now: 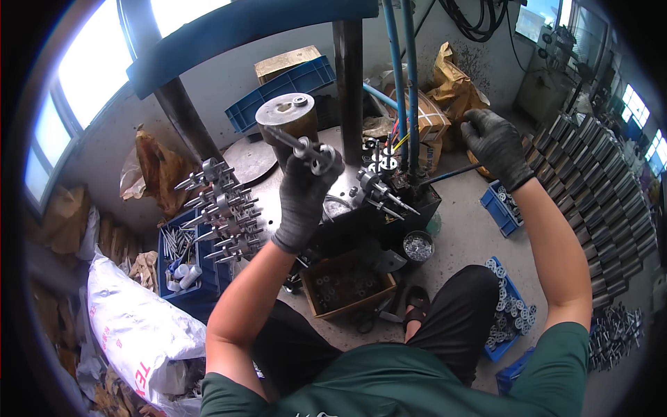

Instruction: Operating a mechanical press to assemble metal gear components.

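My left hand (306, 198), in a dark grey glove, is closed around a metal shaft with a round slotted disc (321, 161) on it. It is raised in front of a thick metal cylinder (286, 111) that has a small ring on its top. My right hand (499, 149), gloved too, hangs in the air at the right with loosely curled fingers and nothing visible in them. Just below its fingers ends a dark lever bar (451, 172) from the press. More shafts with discs (379, 187) lie on the press table between my hands.
Many shafts with discs (226, 208) are stacked at the left, above a blue crate (167, 267) of pins. A wooden tray (347, 309) and a tin of metal bits (418, 247) stand before my legs. Blue bins of discs (514, 313) and stacked metal cylinders (590, 187) fill the right.
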`<state>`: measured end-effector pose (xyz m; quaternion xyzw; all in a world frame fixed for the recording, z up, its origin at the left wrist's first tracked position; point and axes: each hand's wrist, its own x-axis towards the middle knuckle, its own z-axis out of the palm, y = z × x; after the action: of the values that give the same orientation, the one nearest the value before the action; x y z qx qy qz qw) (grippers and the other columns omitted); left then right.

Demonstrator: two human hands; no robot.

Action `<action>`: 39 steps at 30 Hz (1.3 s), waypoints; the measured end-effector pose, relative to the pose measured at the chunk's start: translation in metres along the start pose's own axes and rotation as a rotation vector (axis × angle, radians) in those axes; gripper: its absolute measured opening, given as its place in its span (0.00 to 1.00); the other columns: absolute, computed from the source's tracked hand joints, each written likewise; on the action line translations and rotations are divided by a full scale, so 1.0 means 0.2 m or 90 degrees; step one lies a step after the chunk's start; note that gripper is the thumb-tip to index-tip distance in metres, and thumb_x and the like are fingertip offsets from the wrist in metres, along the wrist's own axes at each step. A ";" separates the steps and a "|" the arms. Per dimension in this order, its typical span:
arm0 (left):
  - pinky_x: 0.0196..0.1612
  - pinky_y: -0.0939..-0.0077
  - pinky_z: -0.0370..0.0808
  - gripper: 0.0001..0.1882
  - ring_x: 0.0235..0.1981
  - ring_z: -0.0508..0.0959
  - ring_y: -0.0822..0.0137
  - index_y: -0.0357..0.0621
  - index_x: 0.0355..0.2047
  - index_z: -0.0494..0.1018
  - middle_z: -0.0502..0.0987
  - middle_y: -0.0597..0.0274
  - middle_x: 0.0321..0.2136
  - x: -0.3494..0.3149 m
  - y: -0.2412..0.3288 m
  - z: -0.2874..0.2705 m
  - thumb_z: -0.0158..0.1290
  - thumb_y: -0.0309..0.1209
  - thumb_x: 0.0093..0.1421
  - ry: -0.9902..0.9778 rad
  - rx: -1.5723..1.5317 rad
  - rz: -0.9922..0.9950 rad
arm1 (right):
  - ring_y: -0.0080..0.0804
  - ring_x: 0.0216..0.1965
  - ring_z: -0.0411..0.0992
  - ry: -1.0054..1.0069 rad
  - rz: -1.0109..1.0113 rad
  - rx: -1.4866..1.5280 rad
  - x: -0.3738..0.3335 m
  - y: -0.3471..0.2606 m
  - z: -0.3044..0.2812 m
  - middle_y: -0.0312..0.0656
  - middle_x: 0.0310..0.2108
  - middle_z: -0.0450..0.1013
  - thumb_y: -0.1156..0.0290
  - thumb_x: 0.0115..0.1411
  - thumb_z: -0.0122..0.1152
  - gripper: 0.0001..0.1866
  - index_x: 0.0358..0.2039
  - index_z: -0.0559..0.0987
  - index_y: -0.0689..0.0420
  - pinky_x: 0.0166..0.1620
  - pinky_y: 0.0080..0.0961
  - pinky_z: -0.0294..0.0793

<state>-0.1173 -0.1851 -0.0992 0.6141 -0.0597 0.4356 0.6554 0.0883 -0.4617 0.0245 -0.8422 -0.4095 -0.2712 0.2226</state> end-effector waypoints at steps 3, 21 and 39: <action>0.60 0.68 0.76 0.30 0.54 0.76 0.67 0.43 0.59 0.68 0.75 0.61 0.52 -0.41 -0.07 -0.09 0.66 0.20 0.58 -0.020 -0.183 -0.147 | 0.50 0.40 0.78 0.019 -0.116 0.062 -0.26 -0.10 -0.01 0.51 0.37 0.79 0.71 0.59 0.64 0.11 0.41 0.81 0.59 0.44 0.40 0.79; 0.56 0.70 0.75 0.21 0.51 0.78 0.64 0.39 0.54 0.75 0.78 0.57 0.49 -0.77 -0.15 -0.11 0.58 0.19 0.58 -0.333 0.180 -0.290 | 0.33 0.36 0.76 -0.402 1.013 1.185 -1.13 -0.78 0.88 0.38 0.36 0.78 0.39 0.67 0.56 0.26 0.40 0.80 0.52 0.42 0.36 0.78; 0.49 0.74 0.77 0.23 0.43 0.77 0.71 0.38 0.51 0.74 0.78 0.64 0.43 -0.72 -0.25 -0.29 0.65 0.17 0.55 -0.193 0.257 -0.285 | 0.23 0.34 0.71 -0.186 0.458 0.915 -1.15 -0.76 0.94 0.35 0.31 0.75 0.55 0.70 0.58 0.18 0.42 0.80 0.59 0.42 0.26 0.74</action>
<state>-0.1998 -0.2004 -0.2384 0.7871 0.0675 0.1878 0.5837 -0.1020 -0.3953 -0.2406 -0.6007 -0.2128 0.2579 0.7262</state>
